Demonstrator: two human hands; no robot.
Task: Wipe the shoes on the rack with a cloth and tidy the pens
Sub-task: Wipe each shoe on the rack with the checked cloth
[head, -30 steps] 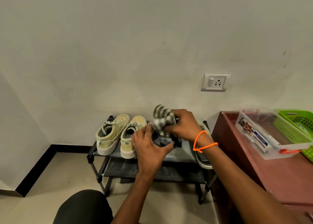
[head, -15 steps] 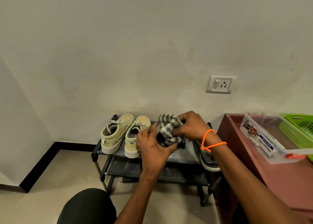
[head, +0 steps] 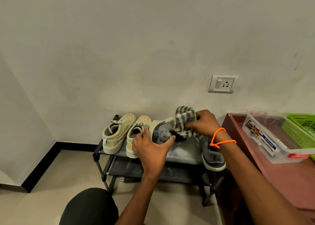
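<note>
My left hand (head: 150, 150) grips a grey shoe (head: 162, 133), lifted and tilted just above the top shelf of the black shoe rack (head: 183, 154). My right hand (head: 203, 124) presses a grey-and-white striped cloth (head: 183, 118) against the shoe's upper edge. The second grey shoe (head: 212, 156) lies on the rack's right end, under my right wrist. A pair of beige sneakers (head: 119, 132) stands on the rack's left end. No pens can be made out.
A reddish table (head: 281, 177) stands to the right with a clear plastic box (head: 272, 138) and a green basket (head: 301, 127) on it. A wall socket (head: 223, 83) sits above the rack. My dark-clothed knee (head: 88, 207) is at the bottom.
The grey shoe has turned in my left hand, so more of it shows. My right hand has shifted the cloth to the right and up along the shoe.
</note>
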